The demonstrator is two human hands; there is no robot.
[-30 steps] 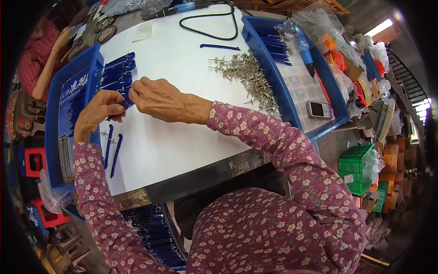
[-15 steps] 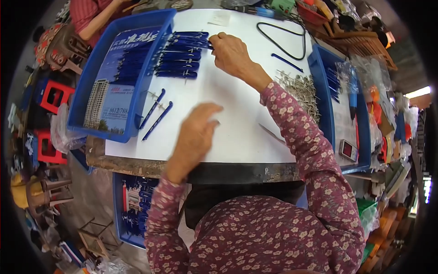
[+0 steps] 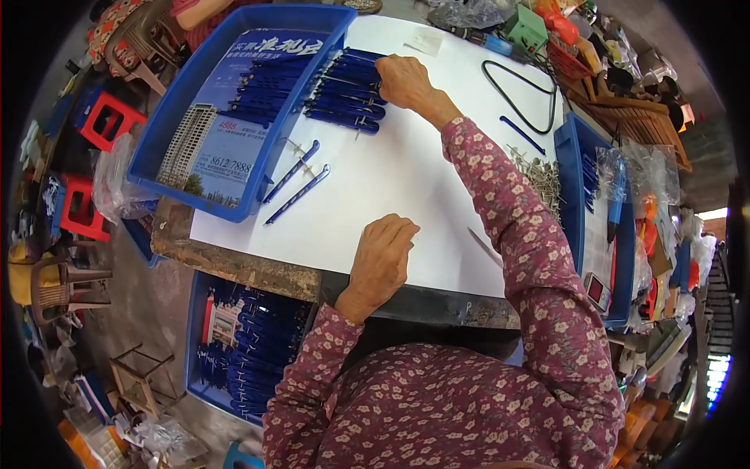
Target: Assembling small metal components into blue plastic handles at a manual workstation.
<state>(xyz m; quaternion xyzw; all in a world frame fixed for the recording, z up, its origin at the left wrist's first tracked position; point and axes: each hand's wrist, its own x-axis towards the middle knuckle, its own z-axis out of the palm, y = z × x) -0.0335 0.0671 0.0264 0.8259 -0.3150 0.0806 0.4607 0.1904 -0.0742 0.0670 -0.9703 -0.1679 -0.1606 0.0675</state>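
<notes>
My right hand [image 3: 404, 82] is at the far side of the white-covered table [image 3: 351, 195]. Its fingers are closed at the right ends of a row of slim blue plastic strips [image 3: 348, 98] with metal pins, seemingly on one strip; the fingertips are partly hidden. My left hand [image 3: 383, 262] hovers above the near edge, fingers bent and pressed together, with nothing visible in them. Two more blue strips, a farther one [image 3: 295, 170] and a nearer one [image 3: 298, 194], lie apart to its left, each with a metal pin across it.
A blue tray [image 3: 254, 184] with strips borders the left; another blue tray [image 3: 574, 195] stands right. Metal pins [image 3: 539, 176] are heaped beside my right sleeve, near a single strip [image 3: 522, 134], a black cord [image 3: 516, 102] and a thin blade-like piece [image 3: 484, 245]. A full blue crate [image 3: 194, 344] sits below.
My left hand has drawn nearer the front edge and to the right, its fingers closing together. My right hand stays by the row's right end. The whole view has shifted and turned slightly.
</notes>
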